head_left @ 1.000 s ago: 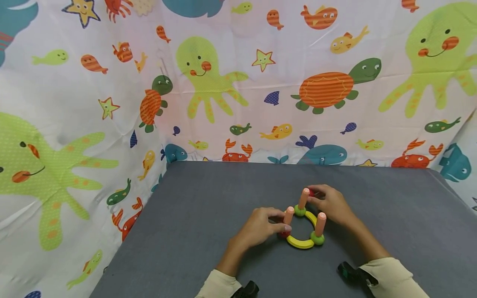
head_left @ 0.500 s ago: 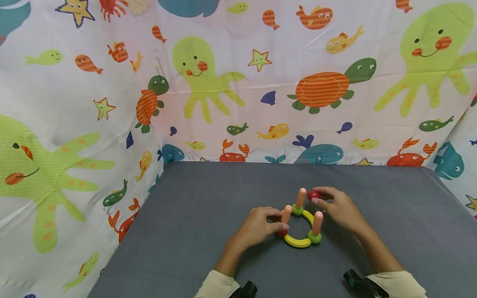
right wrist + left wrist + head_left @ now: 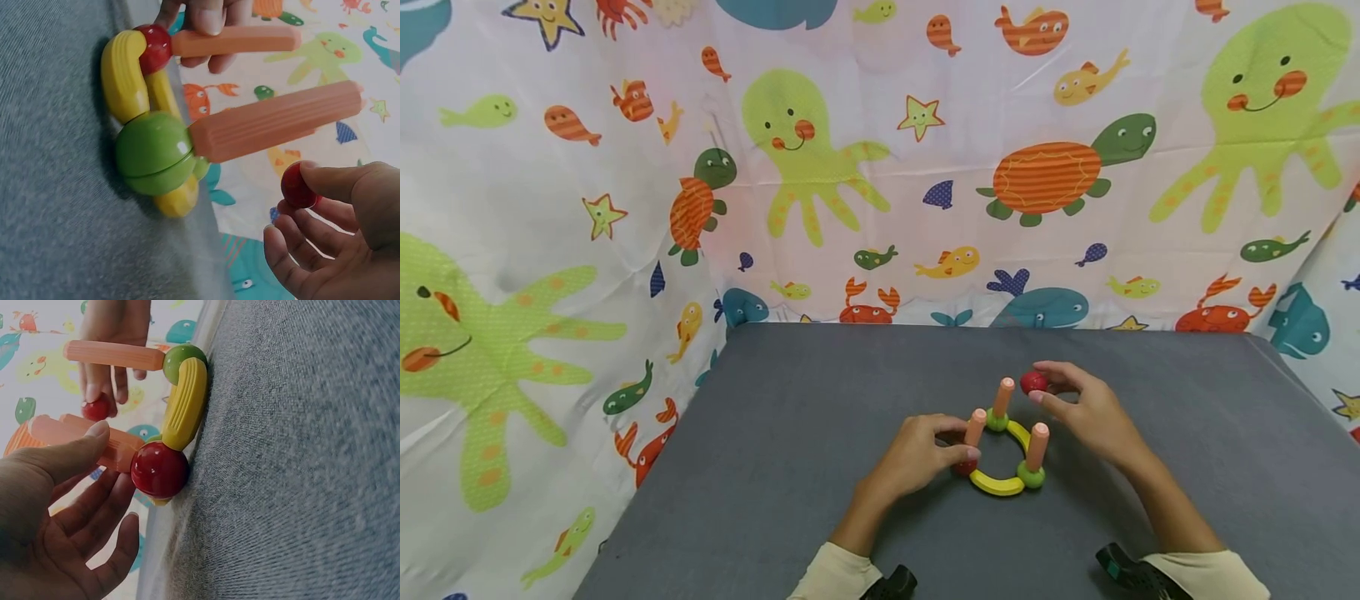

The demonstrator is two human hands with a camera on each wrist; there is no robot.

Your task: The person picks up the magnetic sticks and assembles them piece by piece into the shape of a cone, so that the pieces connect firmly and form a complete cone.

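My left hand pinches a peach-coloured ridged stick between thumb and fingers. That stick rises from a glossy red ball in a ring built on the table. Two more upright sticks stand on green balls, and curved yellow pieces link the balls. Up beyond the ring's far right side, my right hand holds a loose red ball by its thumb and fingertips. In the right wrist view this ball is apart from the nearest stick.
A grey cloth-covered table lies under the ring. Behind it and along the left hangs a white curtain printed with sea animals. Each wrist wears a black device near a cream sleeve.
My right hand has drawn the red ball away from the far stick, to the right and slightly up. My left hand has kept its grip on the near-left stick.
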